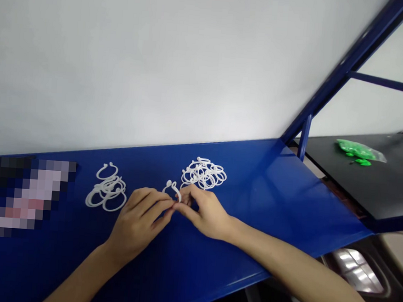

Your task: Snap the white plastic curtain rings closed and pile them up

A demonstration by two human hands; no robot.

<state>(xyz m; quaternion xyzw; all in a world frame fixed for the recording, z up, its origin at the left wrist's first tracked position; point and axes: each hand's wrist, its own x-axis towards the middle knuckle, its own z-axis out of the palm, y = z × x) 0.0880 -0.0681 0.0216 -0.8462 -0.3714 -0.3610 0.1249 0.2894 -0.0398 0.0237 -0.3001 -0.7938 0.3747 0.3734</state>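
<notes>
Both my hands meet over the middle of a blue table [271, 192] and pinch one white plastic ring [172, 187] between their fingertips. My left hand [140, 225] grips it from the left, my right hand [206, 211] from the right, fingers closed on it. A heap of several white rings [204, 173] lies just behind my right hand. A smaller pile of white rings [108, 193] lies to the left of my left hand.
A white wall rises behind the table. A blue metal frame post [305, 135] stands at the table's right end. Beyond it a black surface [375, 186] carries a clear bag of green parts [358, 150]. A blurred patch covers the table's left end.
</notes>
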